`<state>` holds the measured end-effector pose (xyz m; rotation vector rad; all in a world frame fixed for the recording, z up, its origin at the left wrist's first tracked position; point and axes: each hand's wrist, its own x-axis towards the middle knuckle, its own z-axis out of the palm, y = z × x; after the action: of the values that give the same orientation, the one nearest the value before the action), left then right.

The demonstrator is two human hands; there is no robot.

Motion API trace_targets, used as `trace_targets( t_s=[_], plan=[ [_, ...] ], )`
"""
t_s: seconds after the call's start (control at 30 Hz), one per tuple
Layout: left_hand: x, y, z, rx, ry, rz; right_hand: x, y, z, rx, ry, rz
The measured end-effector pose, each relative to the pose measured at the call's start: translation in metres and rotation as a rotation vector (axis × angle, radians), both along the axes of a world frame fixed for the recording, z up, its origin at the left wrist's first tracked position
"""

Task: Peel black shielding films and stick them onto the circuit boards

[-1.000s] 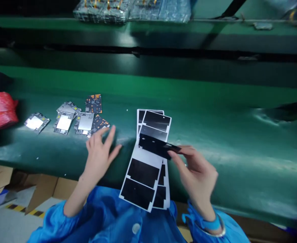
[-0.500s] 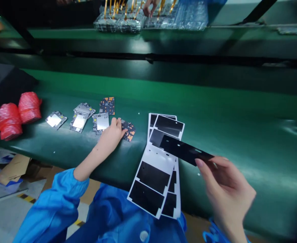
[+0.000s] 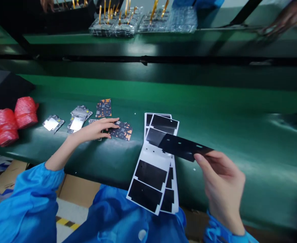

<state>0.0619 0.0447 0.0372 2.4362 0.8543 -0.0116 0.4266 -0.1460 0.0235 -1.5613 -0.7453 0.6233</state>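
Head view, bench inventory. Right hand (image 3: 221,185), at 4 o'clock: thumb and fingertips pinch one end of a black film strip (image 3: 181,145), which extends toward centre and overlaps the top of the white liner sheets (image 3: 154,158); its far end may be touching the sheet, though the angle makes this hard to tell. Liner sheets: fanned at 6 o'clock on the green conveyor belt (image 3: 188,98), with several black pads (image 3: 150,174) seated on them. Left hand (image 3: 92,130), at 9 o'clock: flat, fingers together, resting on an orange-flecked circuit board (image 3: 123,131). Nearby, toward 9 o'clock: circuit boards with silver shields (image 3: 77,123), laid out in a loose group, and red bubble-wrap bundles (image 3: 25,113) beyond them. At 12 o'clock: trays of boards with gold flex ribbons (image 3: 118,25). At 1 o'clock: a co-worker's hand (image 3: 287,17).
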Motion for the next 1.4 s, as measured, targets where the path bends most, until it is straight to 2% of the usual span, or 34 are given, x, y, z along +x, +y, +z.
trace_targets(
  t_s=[0.07,0.13,0.23,0.3,0.37,0.47,0.63,0.8,1.1,1.4],
  plan=[
    [0.004,0.002,0.0,0.062,-0.01,-0.004,-0.001,0.003,0.001,0.03,0.01,0.064],
    [0.01,-0.005,0.004,0.19,-0.041,0.046,-0.003,0.004,0.004,0.062,0.017,0.116],
    [0.026,-0.036,0.02,0.394,-0.215,0.148,-0.009,0.005,0.017,0.134,0.061,0.224],
    [0.043,-0.064,0.033,0.477,-0.382,0.135,-0.016,0.006,0.03,0.181,0.104,0.344],
    [0.061,-0.089,0.047,0.455,-0.532,0.074,-0.026,0.007,0.046,0.232,0.113,0.458],
    [0.082,-0.109,0.06,0.292,-0.713,0.058,-0.037,0.009,0.065,0.315,0.053,0.575],
    [0.09,-0.111,0.066,0.155,-0.899,0.073,-0.036,0.004,0.074,0.31,-0.081,0.599],
    [0.088,-0.108,0.069,0.092,-0.906,0.018,-0.028,-0.005,0.071,0.241,-0.081,0.59],
    [0.092,-0.104,0.064,0.059,-0.903,-0.021,-0.023,-0.008,0.074,0.206,-0.028,0.602],
    [0.092,-0.104,0.069,0.053,-0.816,-0.016,-0.02,-0.009,0.073,0.182,-0.045,0.577]
  ],
)
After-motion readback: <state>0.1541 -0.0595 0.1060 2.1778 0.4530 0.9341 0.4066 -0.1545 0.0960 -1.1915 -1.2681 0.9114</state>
